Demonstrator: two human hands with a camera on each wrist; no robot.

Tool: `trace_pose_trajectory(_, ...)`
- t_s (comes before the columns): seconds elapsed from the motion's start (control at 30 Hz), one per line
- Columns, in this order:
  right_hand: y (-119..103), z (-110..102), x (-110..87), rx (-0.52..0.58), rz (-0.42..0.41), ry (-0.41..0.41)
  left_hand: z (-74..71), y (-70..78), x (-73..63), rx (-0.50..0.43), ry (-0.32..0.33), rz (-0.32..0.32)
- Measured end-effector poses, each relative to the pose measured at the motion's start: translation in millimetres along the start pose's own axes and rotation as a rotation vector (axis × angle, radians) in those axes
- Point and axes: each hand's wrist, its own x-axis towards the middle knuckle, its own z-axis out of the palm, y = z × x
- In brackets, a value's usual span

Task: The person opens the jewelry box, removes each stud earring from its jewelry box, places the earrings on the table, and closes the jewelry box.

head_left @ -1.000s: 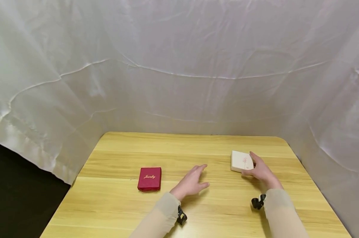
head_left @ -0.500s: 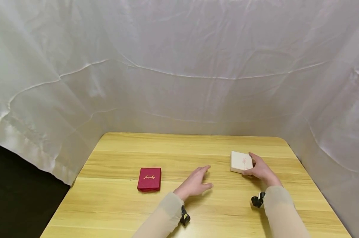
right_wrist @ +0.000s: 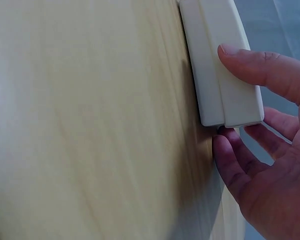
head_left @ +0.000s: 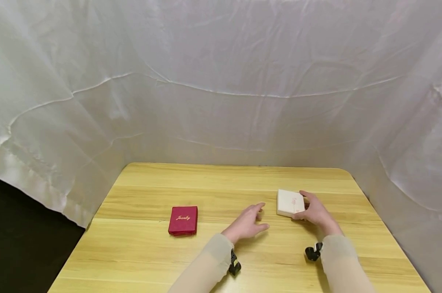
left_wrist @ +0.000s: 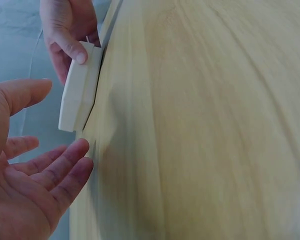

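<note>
A small white lidded box (head_left: 288, 201) with a faint pink print lies on the right half of the wooden table. My right hand (head_left: 317, 212) holds it at its right end, thumb (right_wrist: 262, 70) on the near side wall and the other fingers around the far corner, partly hidden. In the right wrist view a seam runs along the white box (right_wrist: 207, 65) between lid and base. My left hand (head_left: 247, 224) hovers left of the box with spread fingers and touches nothing. A dark red box (head_left: 183, 220) with gold "Jewelry" lettering sits farther left.
The light wooden table (head_left: 221, 179) has rounded far corners. Pale cloth (head_left: 221, 122) hangs behind it and along both sides. A dark area (head_left: 23, 236) shows beyond the left edge. Each wrist wears a small black camera (head_left: 313, 252).
The right hand has slid the white box left and slightly toward me. My left hand has moved right, closer to it. The red box has stayed put.
</note>
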Motion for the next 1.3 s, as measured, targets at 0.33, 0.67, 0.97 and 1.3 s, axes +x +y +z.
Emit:
trace_pose_trajectory(0.33, -8.6, 16.9, -3.5, 0.071, -0.011, -0.003, 8.0, 2.9, 9.3, -0.052, -0.054, -0.004)
trace_pose_trajectory(0.67, -19.8, 28.6, -8.4, 0.056, -0.044, -0.006, 6.9, 4.3, 11.6, -0.166, -0.027, -0.002)
trace_pose_trajectory(0.97, -37.0, 38.7, -15.5, 0.095, -0.042, -0.009, -2.4, 1.9, 9.3, -0.221, 0.068, -0.03)
trace_pose_trajectory(1.3, -59.0, 51.6, -20.8, 0.088, -0.103, -0.012, -17.9, -8.0, -5.5, -0.262, 0.121, -0.067)
